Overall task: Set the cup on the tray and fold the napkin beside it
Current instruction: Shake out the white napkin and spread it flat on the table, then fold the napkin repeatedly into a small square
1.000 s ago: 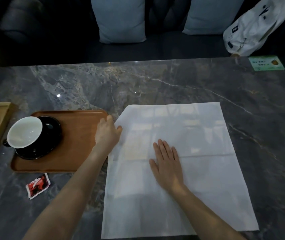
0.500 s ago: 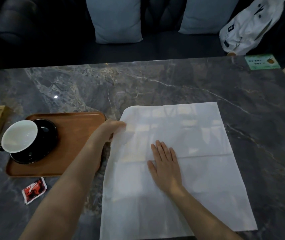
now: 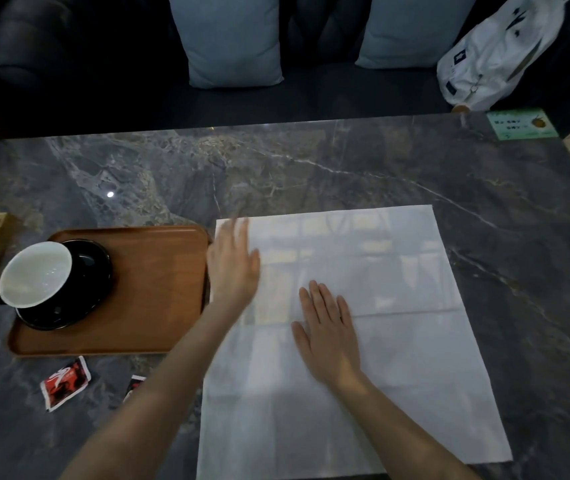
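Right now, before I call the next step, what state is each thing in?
cup: empty, tipped on its saucer
saucer: flat on the tray
tray: on the table, left of the napkin
napkin: spread flat, creased, not yet folded
left hand: open, blurred, at the napkin's left edge
right hand: open, flat on the napkin
red packet: lying on the table

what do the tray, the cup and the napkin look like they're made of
The tray: probably wood, satin brown, with faint grain showing. The cup: likely glazed ceramic, with a glossy white inside that catches small highlights. The napkin: thin white cloth or paper, matte, with fold creases; the look leaves that open.
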A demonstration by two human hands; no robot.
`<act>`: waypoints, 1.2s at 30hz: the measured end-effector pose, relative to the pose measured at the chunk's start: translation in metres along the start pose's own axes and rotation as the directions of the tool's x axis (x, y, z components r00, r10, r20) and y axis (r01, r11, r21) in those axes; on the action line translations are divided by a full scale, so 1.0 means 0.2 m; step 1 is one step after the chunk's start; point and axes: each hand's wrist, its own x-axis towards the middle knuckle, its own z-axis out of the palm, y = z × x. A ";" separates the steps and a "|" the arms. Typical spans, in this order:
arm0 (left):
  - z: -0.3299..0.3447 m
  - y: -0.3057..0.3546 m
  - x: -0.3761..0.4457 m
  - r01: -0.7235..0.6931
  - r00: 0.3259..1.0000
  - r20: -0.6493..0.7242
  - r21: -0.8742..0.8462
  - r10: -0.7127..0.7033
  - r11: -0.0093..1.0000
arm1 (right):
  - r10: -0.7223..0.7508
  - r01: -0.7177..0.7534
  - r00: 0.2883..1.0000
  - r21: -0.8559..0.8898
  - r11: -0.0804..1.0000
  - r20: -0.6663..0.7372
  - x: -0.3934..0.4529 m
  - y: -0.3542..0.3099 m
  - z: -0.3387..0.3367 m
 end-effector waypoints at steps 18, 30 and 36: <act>0.38 0.25 -0.27 -0.129 0.978 0.180 0.137 0.104 0.982 | 0.062 -0.027 0.992 0.298 0.954 -0.108 0.60 0.27 -0.34; 0.48 0.35 -0.31 -0.211 0.948 0.266 0.123 0.173 0.970 | -0.100 0.109 0.948 -0.010 0.994 0.302 0.99 0.30 -0.42; 0.48 0.36 -0.26 -0.217 0.949 0.260 0.126 0.179 0.968 | -0.090 0.114 0.912 -0.036 0.993 0.400 1.07 0.27 -0.49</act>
